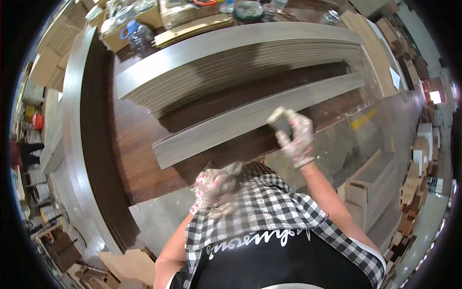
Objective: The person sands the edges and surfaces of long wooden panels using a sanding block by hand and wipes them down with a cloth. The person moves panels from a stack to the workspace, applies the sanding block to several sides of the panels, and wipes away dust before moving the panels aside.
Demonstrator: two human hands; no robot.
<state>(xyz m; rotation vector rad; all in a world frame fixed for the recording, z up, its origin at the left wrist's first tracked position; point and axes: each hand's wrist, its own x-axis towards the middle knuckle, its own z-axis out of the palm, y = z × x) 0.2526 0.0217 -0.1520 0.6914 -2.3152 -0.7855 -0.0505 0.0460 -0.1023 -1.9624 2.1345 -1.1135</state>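
My right hand [301, 139], in a white glove with a red pattern, grips a small dark block with a pale edge [280, 119]; blur hides its exact kind. It is over the near edge of a long grey wood-look board [221, 129], which lies flat on the brown tabletop [139, 166]. Close to my body, my left hand [211, 187], gloved the same way, is closed around a crumpled greyish cloth [233, 169]. Part of the cloth hangs below the fingers, in front of my checked apron [269, 202].
Behind the board stands a stack of similar boards [207, 72]. Another tall stack [77, 130] runs along the left. At the back are a blue-capped plastic bottle [138, 36], a cardboard box [115, 41] and a glass jar [329, 18]. A grey wooden cabinet piece [368, 190] sits lower right.
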